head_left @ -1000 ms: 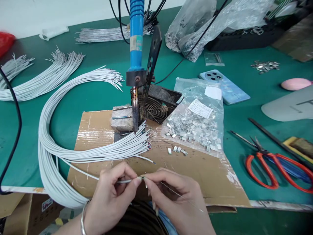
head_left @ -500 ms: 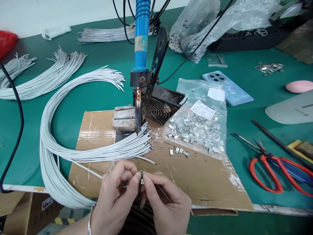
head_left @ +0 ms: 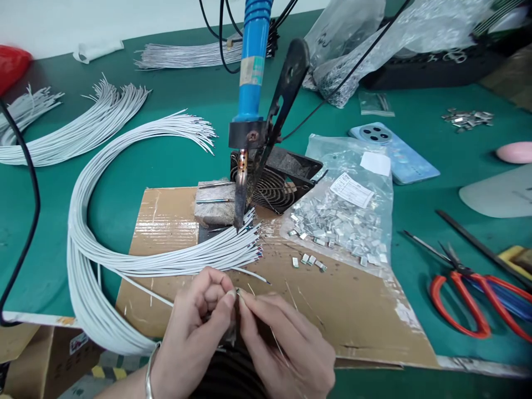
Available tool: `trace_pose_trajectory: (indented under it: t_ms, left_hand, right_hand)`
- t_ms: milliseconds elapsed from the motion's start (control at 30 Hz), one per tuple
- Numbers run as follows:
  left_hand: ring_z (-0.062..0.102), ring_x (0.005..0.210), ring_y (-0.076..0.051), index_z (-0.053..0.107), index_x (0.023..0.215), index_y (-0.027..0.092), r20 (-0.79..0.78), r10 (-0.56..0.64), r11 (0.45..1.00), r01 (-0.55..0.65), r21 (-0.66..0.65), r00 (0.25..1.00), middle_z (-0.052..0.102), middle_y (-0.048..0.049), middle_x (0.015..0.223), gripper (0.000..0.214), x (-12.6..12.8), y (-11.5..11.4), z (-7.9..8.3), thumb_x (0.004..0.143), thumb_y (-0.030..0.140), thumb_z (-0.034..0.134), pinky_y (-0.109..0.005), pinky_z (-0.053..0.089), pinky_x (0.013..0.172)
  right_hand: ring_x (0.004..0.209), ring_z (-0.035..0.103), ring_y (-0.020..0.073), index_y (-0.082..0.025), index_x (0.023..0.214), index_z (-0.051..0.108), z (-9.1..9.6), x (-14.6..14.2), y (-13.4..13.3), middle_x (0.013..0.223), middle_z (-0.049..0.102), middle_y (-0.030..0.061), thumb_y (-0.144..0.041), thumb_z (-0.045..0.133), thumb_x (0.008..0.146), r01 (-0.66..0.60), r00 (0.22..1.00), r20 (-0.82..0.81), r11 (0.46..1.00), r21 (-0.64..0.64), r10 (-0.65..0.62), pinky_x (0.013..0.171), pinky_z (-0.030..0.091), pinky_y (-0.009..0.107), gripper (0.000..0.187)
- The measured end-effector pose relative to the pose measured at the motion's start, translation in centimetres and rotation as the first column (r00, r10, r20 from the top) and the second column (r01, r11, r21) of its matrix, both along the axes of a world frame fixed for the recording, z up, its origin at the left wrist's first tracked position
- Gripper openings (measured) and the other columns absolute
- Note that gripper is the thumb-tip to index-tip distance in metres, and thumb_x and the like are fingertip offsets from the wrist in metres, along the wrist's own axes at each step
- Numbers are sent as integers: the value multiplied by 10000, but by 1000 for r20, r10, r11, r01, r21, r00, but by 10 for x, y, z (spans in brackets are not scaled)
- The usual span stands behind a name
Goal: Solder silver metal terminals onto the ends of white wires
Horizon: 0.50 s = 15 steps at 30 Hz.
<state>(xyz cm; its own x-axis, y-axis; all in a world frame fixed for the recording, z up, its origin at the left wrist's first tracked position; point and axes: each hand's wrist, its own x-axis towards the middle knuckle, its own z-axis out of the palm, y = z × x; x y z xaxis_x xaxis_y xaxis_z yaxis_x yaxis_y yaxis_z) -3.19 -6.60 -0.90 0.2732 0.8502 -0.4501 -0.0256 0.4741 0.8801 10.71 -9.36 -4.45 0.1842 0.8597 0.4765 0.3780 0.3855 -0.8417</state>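
Note:
My left hand (head_left: 195, 327) pinches the end of one thin white wire (head_left: 145, 291) that runs off to the left. My right hand (head_left: 286, 341) meets it fingertip to fingertip, pinched on a tiny metal clip (head_left: 238, 292) at the wire's tip, with a fine strand trailing under it. Both hands hover over the near edge of a cardboard sheet (head_left: 357, 310). Just beyond them lies a curved bundle of white wires (head_left: 124, 260), its stripped ends under the tip of an upright blue soldering iron (head_left: 249, 100).
A clear bag of small metal clips (head_left: 341, 216) lies right of the iron, with loose clips (head_left: 310, 260) before it. A black fan (head_left: 274, 180) sits behind the iron. Red-handled scissors (head_left: 469, 293), a phone (head_left: 394, 155) and more wire bundles (head_left: 75, 130) lie on the green table.
The hands have drawn closer together and slightly nearer to me, fingertips now pressed tight at the wire's tip. The view has shifted a little to the left.

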Motion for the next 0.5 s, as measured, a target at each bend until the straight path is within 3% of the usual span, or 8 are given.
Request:
trace_pose_trajectory:
  t_ms: [133, 233, 367, 500]
  left_hand:
    - [276, 514, -71, 554, 859, 182, 23, -23, 997, 25, -69, 999, 436, 82, 588, 347, -2, 6, 4, 930, 500, 673, -198, 215, 474]
    - [295, 512, -68, 571, 840, 173, 44, -39, 993, 44, -106, 998, 471, 71, 586, 356, -4, 9, 8, 903, 495, 710, -201, 215, 477]
    - [250, 477, -53, 587, 829, 169, 79, 7, 991, 4, -133, 997, 504, 68, 573, 347, -7, 10, 9, 892, 480, 729, -199, 194, 460]
    - [168, 455, -36, 605, 833, 163, 65, 25, 993, -17, -116, 998, 548, 62, 585, 298, -10, 12, 9, 914, 427, 718, -197, 167, 446]
  right_hand:
    - [638, 672, 127, -153, 980, 759, 10, 22, 10, 747, 736, 49, 44, 673, 823, -167, 982, 91, 986, -4, 166, 653, 578, 208, 267]
    - [620, 649, 117, -180, 971, 761, 11, 31, 11, 734, 719, 26, 8, 659, 858, -248, 969, 3, 965, -90, 249, 605, 555, 209, 242]
    - [560, 623, 87, -233, 950, 788, 7, 31, 10, 688, 688, -20, -44, 680, 880, -189, 973, -172, 961, -201, 155, 531, 501, 172, 228]
    - [545, 632, 91, -261, 970, 834, 7, 25, 15, 716, 712, -9, -76, 709, 875, -179, 960, -260, 944, -279, 105, 503, 504, 170, 243]
